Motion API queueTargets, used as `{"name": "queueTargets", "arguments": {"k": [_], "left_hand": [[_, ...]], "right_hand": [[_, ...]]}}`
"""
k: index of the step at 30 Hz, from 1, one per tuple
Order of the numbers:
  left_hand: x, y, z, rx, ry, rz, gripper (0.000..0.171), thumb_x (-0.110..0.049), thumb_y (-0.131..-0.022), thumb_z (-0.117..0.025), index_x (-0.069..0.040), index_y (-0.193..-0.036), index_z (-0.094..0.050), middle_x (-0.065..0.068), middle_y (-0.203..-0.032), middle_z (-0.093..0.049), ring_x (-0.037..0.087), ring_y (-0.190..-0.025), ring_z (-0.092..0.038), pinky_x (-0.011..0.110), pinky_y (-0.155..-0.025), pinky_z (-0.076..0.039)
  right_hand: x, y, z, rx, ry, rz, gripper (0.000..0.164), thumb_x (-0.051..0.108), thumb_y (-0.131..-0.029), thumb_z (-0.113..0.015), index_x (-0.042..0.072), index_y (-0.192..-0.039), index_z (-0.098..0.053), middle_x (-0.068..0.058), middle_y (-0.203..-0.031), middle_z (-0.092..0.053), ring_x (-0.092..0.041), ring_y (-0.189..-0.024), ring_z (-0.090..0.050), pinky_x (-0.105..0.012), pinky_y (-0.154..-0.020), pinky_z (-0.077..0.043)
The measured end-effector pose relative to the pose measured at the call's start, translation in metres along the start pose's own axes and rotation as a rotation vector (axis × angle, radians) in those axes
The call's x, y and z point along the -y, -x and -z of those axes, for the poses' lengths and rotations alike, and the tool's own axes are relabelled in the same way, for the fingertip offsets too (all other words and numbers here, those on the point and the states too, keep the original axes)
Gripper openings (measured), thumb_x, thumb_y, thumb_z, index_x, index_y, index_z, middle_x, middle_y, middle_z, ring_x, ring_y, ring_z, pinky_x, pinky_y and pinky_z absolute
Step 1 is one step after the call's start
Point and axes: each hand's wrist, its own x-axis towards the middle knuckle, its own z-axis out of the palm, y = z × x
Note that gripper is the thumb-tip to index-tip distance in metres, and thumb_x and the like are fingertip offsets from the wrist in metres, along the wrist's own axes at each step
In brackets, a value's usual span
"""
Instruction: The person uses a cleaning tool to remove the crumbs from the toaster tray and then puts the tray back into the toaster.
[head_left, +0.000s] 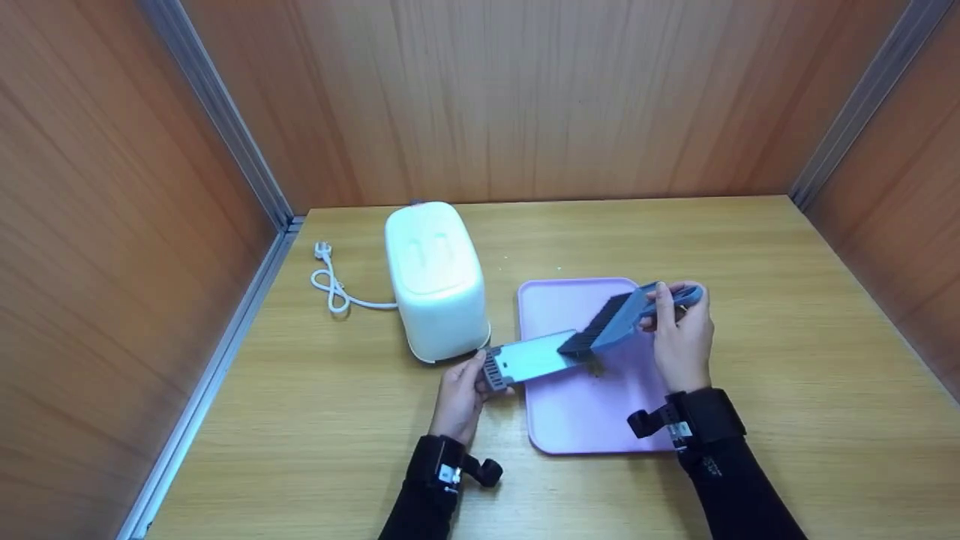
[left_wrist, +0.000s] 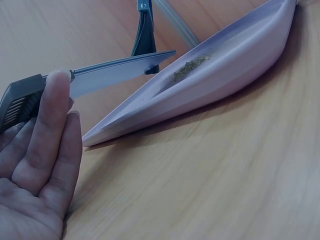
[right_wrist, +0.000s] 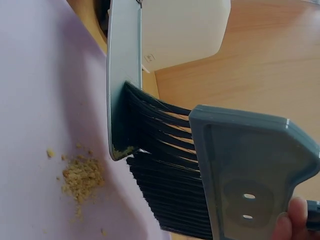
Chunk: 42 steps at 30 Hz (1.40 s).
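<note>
My left hand [head_left: 459, 397] grips the dark slotted end of a flat, light metal crumb tray [head_left: 534, 358], held tilted above the near-left part of a lavender tray [head_left: 577, 427]. In my right hand [head_left: 686, 341] is a blue brush [head_left: 622, 321], held by its handle. Its black bristles [right_wrist: 162, 200] touch the crumb tray's far end and bend against it. Some crumbs cling to that end's edge in the right wrist view. Below, a small heap of yellowish crumbs [right_wrist: 82, 177] lies on the lavender tray, with loose bits around it.
A white rounded appliance [head_left: 439, 285], which looks like a toaster, stands left of the lavender tray. Its white cord and plug [head_left: 330, 277] lie looped on the table further left. Wooden panels [head_left: 540, 97] enclose the back and sides. Tiny white specks dot the table behind the tray.
</note>
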Motion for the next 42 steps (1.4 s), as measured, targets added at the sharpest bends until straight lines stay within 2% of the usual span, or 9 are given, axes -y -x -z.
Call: {"name": "queueTargets", "arguments": {"k": [4, 8, 13, 18, 25, 30, 35, 42], "left_hand": [[0.000, 0.000, 0.000, -0.006, 0.002, 0.006, 0.041, -0.026, -0.105, -0.047, 0.008, -0.125, -0.059, 0.020, -0.111, -0.071, 0.024, -0.089, -0.072, 0.039, -0.075, -0.060], [-0.001, 0.000, -0.001, -0.010, 0.000, 0.008, 0.041, -0.026, -0.105, -0.047, 0.007, -0.126, -0.059, 0.020, -0.111, -0.070, 0.025, -0.089, -0.072, 0.039, -0.075, -0.060], [-0.001, 0.000, -0.001, -0.011, -0.001, 0.009, 0.041, -0.026, -0.105, -0.047, 0.007, -0.126, -0.059, 0.020, -0.112, -0.070, 0.025, -0.090, -0.072, 0.039, -0.076, -0.060], [-0.001, 0.000, -0.001, -0.013, 0.006, 0.006, 0.041, -0.026, -0.105, -0.048, 0.007, -0.126, -0.059, 0.020, -0.112, -0.070, 0.025, -0.089, -0.072, 0.039, -0.075, -0.060], [0.000, 0.000, 0.000, -0.012, 0.005, -0.008, 0.041, -0.026, -0.105, -0.046, 0.008, -0.124, -0.059, 0.020, -0.109, -0.071, 0.024, -0.087, -0.072, 0.041, -0.075, -0.060], [0.000, 0.000, 0.000, -0.019, 0.008, -0.003, 0.041, -0.026, -0.106, -0.045, 0.009, -0.123, -0.060, 0.020, -0.110, -0.071, 0.025, -0.090, -0.072, 0.042, -0.077, -0.060], [-0.001, 0.000, -0.001, -0.029, 0.004, 0.010, 0.042, -0.027, -0.106, -0.046, 0.008, -0.125, -0.058, 0.021, -0.113, -0.070, 0.026, -0.092, -0.072, 0.041, -0.077, -0.060], [0.000, 0.000, -0.002, -0.028, 0.008, 0.010, 0.040, -0.025, -0.105, -0.047, 0.008, -0.125, -0.059, 0.021, -0.112, -0.070, 0.027, -0.092, -0.072, 0.041, -0.076, -0.060]], "right_hand": [[0.000, -0.001, 0.002, -0.007, 0.023, -0.007, 0.022, 0.024, -0.106, -0.044, 0.004, -0.113, -0.044, -0.023, -0.108, -0.062, -0.022, -0.068, -0.063, -0.018, -0.060, -0.054], [-0.003, -0.004, 0.004, -0.006, 0.045, -0.010, 0.024, 0.026, -0.106, -0.044, 0.004, -0.114, -0.044, -0.023, -0.107, -0.062, -0.026, -0.070, -0.063, -0.021, -0.062, -0.056], [-0.018, -0.010, 0.006, -0.019, 0.079, -0.028, 0.029, 0.033, -0.105, -0.045, 0.006, -0.116, -0.043, -0.019, -0.105, -0.063, -0.029, -0.072, -0.063, -0.026, -0.064, -0.057], [-0.030, -0.015, 0.008, -0.035, 0.095, -0.047, 0.034, 0.042, -0.103, -0.045, 0.011, -0.116, -0.043, -0.013, -0.101, -0.063, -0.024, -0.071, -0.062, -0.025, -0.060, -0.056], [-0.030, -0.014, 0.011, -0.056, 0.112, -0.043, 0.036, 0.047, -0.100, -0.047, 0.013, -0.112, -0.045, -0.009, -0.095, -0.063, -0.025, -0.069, -0.063, -0.026, -0.059, -0.056], [-0.029, -0.013, 0.014, -0.066, 0.126, -0.038, 0.038, 0.049, -0.099, -0.047, 0.014, -0.112, -0.045, -0.009, -0.095, -0.062, -0.017, -0.064, -0.060, -0.025, -0.058, -0.054], [-0.026, -0.012, 0.016, -0.067, 0.134, -0.046, 0.038, 0.050, -0.099, -0.047, 0.015, -0.112, -0.045, -0.009, -0.094, -0.061, -0.015, -0.063, -0.058, -0.027, -0.058, -0.054], [-0.026, -0.012, 0.018, -0.077, 0.121, -0.039, 0.036, 0.048, -0.100, -0.047, 0.014, -0.111, -0.045, -0.010, -0.094, -0.062, -0.015, -0.062, -0.058, -0.022, -0.056, -0.053]]}}
